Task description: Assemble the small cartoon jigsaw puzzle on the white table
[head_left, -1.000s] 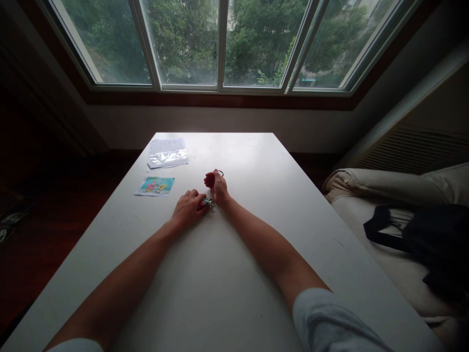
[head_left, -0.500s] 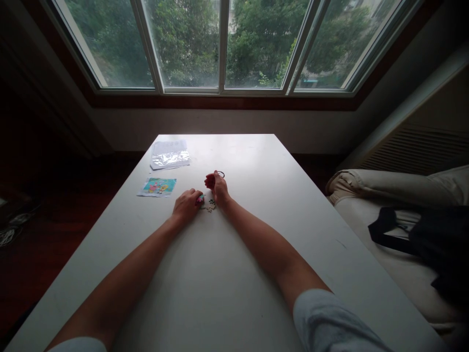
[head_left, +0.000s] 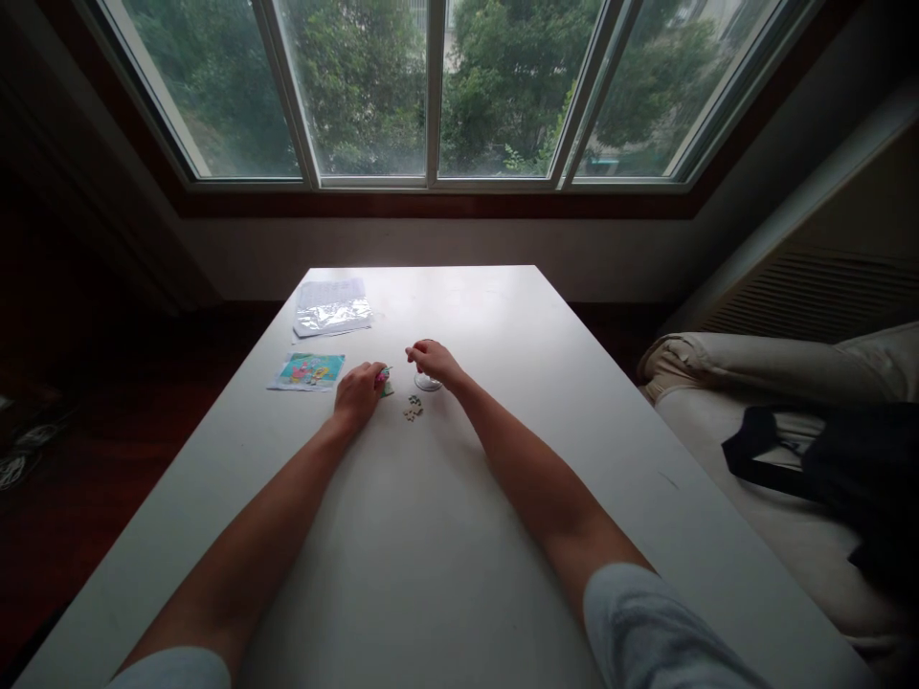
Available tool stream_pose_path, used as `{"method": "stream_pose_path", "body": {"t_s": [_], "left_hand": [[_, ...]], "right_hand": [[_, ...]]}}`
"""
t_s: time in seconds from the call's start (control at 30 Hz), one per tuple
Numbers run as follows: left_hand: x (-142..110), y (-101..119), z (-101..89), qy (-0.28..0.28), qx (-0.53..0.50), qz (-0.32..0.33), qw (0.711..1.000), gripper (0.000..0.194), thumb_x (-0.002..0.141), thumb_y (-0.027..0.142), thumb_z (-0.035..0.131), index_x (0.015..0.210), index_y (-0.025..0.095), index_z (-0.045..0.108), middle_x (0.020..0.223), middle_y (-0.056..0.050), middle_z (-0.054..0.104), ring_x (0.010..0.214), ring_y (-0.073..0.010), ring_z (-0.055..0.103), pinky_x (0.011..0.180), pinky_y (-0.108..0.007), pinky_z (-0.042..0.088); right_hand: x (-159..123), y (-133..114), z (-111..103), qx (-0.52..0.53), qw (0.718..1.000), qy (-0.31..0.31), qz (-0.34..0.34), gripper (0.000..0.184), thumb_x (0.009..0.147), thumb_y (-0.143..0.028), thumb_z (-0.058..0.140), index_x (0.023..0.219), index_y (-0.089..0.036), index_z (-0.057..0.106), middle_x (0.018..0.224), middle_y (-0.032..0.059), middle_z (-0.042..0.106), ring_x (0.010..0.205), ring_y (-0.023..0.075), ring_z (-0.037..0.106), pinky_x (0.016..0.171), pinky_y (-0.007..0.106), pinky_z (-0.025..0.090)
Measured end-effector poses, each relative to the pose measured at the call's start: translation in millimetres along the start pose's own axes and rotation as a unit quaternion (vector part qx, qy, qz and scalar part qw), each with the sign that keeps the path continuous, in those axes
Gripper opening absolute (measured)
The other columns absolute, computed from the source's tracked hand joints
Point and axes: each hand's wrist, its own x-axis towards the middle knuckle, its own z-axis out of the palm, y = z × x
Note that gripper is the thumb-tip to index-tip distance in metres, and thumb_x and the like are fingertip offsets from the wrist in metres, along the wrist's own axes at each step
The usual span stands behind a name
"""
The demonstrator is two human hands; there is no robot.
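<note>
My left hand (head_left: pixel 357 393) rests on the white table (head_left: pixel 445 536) with its fingers curled round a small pink and green piece at its fingertips. My right hand (head_left: pixel 434 361) is just to the right, fingers pinched over a small clear bag or ring-like object (head_left: pixel 428 383) lying on the table. A couple of small puzzle-like pieces (head_left: pixel 413 410) lie loose between and slightly below the two hands. What exactly the right hand grips is too small to name.
A colourful cartoon picture card (head_left: pixel 307 371) lies left of my left hand. Farther back is a clear plastic wrapper on a printed sheet (head_left: pixel 331 306). A light sofa (head_left: pixel 761 402) with a black bag (head_left: pixel 847 469) stands at the right. Large windows (head_left: pixel 431 86) fill the far wall.
My right hand turned from an upright fist to a downward pinch over the clear object. My left hand slid slightly up and left, leaving the small pieces uncovered on the table.
</note>
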Motion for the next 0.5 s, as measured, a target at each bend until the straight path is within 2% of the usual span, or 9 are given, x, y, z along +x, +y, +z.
{"method": "stream_pose_path", "body": {"t_s": [0.07, 0.13, 0.27, 0.33, 0.4, 0.5], "left_hand": [[0, -2, 0.7, 0.005, -0.013, 0.005, 1.0, 0.025, 0.1, 0.031, 0.048, 0.118, 0.026, 0.065, 0.1, -0.007, 0.071, 0.091, -0.0243, 0.065, 0.078, -0.032, 0.044], [-1, -4, 1.3, 0.011, -0.026, 0.009, 1.0, 0.026, 0.1, 0.031, 0.049, 0.12, 0.027, 0.065, 0.103, -0.007, 0.071, 0.093, -0.0242, 0.065, 0.079, -0.032, 0.045], [1, -8, 1.9, 0.023, -0.039, 0.004, 0.999, 0.028, 0.101, 0.029, 0.047, 0.125, 0.028, 0.062, 0.107, -0.006, 0.072, 0.092, -0.0233, 0.067, 0.08, -0.032, 0.046], [2, -8, 1.7, 0.026, -0.04, -0.001, 0.999, 0.029, 0.101, 0.028, 0.047, 0.126, 0.028, 0.061, 0.108, -0.006, 0.071, 0.092, -0.0231, 0.067, 0.08, -0.031, 0.047], [3, -9, 1.2, 0.026, -0.042, -0.005, 0.999, 0.03, 0.101, 0.027, 0.047, 0.127, 0.028, 0.061, 0.109, -0.006, 0.071, 0.093, -0.023, 0.067, 0.08, -0.031, 0.047], [3, -8, 0.2, 0.022, -0.051, -0.012, 0.998, 0.03, 0.1, 0.026, 0.047, 0.127, 0.027, 0.061, 0.11, -0.007, 0.07, 0.095, -0.0231, 0.066, 0.082, -0.031, 0.048]], "right_hand": [[-7, -8, -16, -0.112, 0.988, -0.102, 0.017, 0.027, 0.089, -0.043, 0.065, 0.08, -0.017, 0.065, 0.059, 0.0006, 0.063, 0.054, 0.0122, 0.057, 0.055, 0.023, 0.041], [-15, -16, -26, -0.164, 0.967, -0.191, 0.022, 0.027, 0.084, -0.044, 0.071, 0.087, -0.017, 0.064, 0.066, 0.003, 0.068, 0.057, 0.0138, 0.061, 0.055, 0.023, 0.043], [-27, -24, -25, -0.251, 0.922, -0.29, 0.053, 0.037, 0.078, -0.044, 0.078, 0.099, -0.018, 0.061, 0.074, 0.0033, 0.07, 0.058, 0.0153, 0.065, 0.053, 0.023, 0.045], [-30, -24, -16, -0.287, 0.909, -0.299, 0.047, 0.046, 0.073, -0.044, 0.082, 0.106, -0.019, 0.061, 0.082, 0.0033, 0.072, 0.061, 0.0155, 0.066, 0.055, 0.023, 0.045], [-30, -23, -5, -0.337, 0.902, -0.269, 0.003, 0.05, 0.069, -0.045, 0.084, 0.108, -0.021, 0.063, 0.092, 0.004, 0.072, 0.071, 0.017, 0.067, 0.059, 0.023, 0.045], [-29, -18, 13, -0.364, 0.906, -0.206, -0.059, 0.039, 0.076, -0.041, 0.077, 0.11, -0.025, 0.066, 0.101, 0.004, 0.073, 0.086, 0.0207, 0.067, 0.067, 0.025, 0.043]]}}
